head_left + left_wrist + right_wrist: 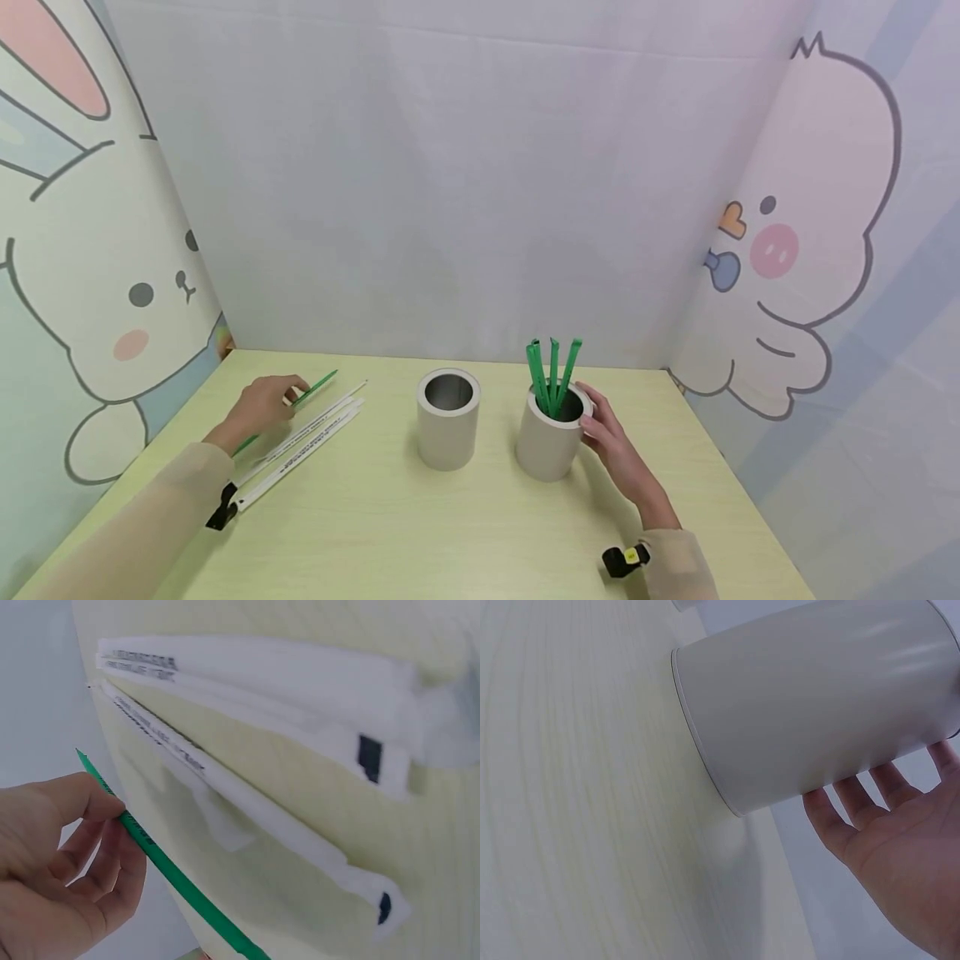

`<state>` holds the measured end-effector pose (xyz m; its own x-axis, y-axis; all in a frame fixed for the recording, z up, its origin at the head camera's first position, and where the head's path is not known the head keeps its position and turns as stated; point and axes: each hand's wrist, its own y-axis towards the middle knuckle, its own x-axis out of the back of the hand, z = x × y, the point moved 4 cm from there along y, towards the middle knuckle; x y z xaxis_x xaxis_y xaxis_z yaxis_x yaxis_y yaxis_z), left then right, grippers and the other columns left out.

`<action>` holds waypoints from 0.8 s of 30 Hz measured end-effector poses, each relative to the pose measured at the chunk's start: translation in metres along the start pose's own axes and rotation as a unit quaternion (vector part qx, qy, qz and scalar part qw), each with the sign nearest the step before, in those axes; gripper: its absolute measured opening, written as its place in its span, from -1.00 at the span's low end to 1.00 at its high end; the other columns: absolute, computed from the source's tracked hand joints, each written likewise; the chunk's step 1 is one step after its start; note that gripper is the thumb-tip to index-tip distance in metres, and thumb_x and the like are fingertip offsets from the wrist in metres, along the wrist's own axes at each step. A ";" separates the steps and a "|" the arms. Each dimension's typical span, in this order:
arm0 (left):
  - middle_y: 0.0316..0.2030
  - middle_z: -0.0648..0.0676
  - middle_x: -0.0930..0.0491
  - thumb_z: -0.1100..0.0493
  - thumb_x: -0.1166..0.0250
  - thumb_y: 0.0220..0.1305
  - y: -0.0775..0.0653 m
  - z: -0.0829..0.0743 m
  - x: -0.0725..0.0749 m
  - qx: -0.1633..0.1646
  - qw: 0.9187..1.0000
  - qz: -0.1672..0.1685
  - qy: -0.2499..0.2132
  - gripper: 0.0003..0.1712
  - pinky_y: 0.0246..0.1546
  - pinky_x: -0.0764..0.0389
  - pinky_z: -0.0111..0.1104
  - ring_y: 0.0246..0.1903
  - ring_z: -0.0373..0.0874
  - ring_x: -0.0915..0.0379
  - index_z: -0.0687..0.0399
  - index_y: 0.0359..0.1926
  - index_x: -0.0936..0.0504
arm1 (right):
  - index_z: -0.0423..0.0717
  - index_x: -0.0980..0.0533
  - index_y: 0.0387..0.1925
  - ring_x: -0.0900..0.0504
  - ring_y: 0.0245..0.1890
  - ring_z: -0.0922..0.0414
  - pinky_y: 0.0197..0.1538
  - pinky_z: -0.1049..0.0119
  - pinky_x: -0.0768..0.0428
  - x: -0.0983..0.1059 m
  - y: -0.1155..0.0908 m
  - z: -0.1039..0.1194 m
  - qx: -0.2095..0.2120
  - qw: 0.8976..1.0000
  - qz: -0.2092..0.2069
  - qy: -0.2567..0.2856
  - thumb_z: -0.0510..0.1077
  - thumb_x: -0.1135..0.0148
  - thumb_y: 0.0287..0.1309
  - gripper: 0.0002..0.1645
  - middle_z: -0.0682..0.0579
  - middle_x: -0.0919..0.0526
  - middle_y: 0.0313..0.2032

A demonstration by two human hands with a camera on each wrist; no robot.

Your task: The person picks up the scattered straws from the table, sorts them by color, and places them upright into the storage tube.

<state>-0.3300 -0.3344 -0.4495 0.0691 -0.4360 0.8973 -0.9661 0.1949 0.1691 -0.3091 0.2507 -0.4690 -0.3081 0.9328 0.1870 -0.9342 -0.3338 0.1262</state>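
My left hand (262,408) pinches a slim green wrapped straw (187,889) between thumb and fingers at the table's left. Printing shows on its wrapper in the left wrist view. Beside it lie several white wrapped straws (300,454) with dark print. My right hand (611,442) holds the right-hand grey cylindrical cup (546,454) at its right side, near the rim; the right wrist view shows the fingertips against the wall. Several green straws (553,375) stand upright in that cup. To its left stands a matching grey cup (447,437), with no straws visible in its opening.
The pale wood-grain table (420,542) meets a plain light cloth backdrop (420,192) at its far edge. Cloth with cartoon figures hangs at both sides, a rabbit (97,275) on the left. A black strap device (626,560) is on the right wrist.
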 end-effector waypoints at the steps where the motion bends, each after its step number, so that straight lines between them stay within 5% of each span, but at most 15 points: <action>1: -0.22 0.23 -0.72 0.47 -0.38 0.21 0.001 -0.003 0.002 -0.004 1.000 -0.011 -0.007 -0.56 -0.33 -0.66 -0.05 -0.25 0.15 -0.65 0.32 0.14 -0.67 | 0.19 0.06 0.70 -0.08 0.60 -0.22 0.55 -0.36 -0.10 0.000 0.000 0.000 0.001 1.000 0.001 0.000 0.10 0.17 0.70 -0.29 -0.19 -0.02 0.65; 8: -0.01 0.33 -0.71 0.41 -0.31 0.36 0.009 -0.039 0.019 -0.001 0.996 -0.063 -0.069 -0.49 -0.23 -0.73 -0.02 -0.08 0.24 -0.71 0.26 0.32 -0.59 | 0.18 0.06 0.70 -0.07 0.59 -0.23 0.54 -0.36 -0.12 0.000 0.000 0.000 0.010 1.000 0.004 -0.005 0.07 0.19 0.71 -0.30 -0.20 -0.02 0.64; 13: 0.04 0.28 -0.70 0.41 -0.30 0.38 0.008 -0.072 0.025 0.004 0.989 -0.091 -0.114 -0.45 -0.24 -0.72 -0.20 -0.07 0.16 -0.72 0.16 0.37 -0.57 | 0.17 0.07 0.70 -0.09 0.59 -0.23 0.54 -0.35 -0.13 0.000 0.000 0.000 0.009 1.000 0.006 -0.003 0.07 0.19 0.71 -0.29 -0.20 -0.04 0.63; 24: 0.11 0.16 -0.67 0.33 -0.31 0.47 -0.001 -0.144 0.025 -0.002 0.967 -0.129 -0.221 -0.43 -0.22 -0.64 -0.44 0.07 0.10 -0.66 -0.01 0.44 -0.54 | 0.17 0.06 0.70 -0.09 0.58 -0.21 0.54 -0.33 -0.15 0.001 0.000 0.000 0.011 1.000 0.004 -0.006 0.07 0.19 0.71 -0.30 -0.19 -0.04 0.64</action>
<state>-0.2915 -0.2190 -0.3689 0.1943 -0.8030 0.5635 -0.9295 0.0329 0.3674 -0.3095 0.2515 -0.4685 -0.3122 0.9286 0.2006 -0.9277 -0.3435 0.1465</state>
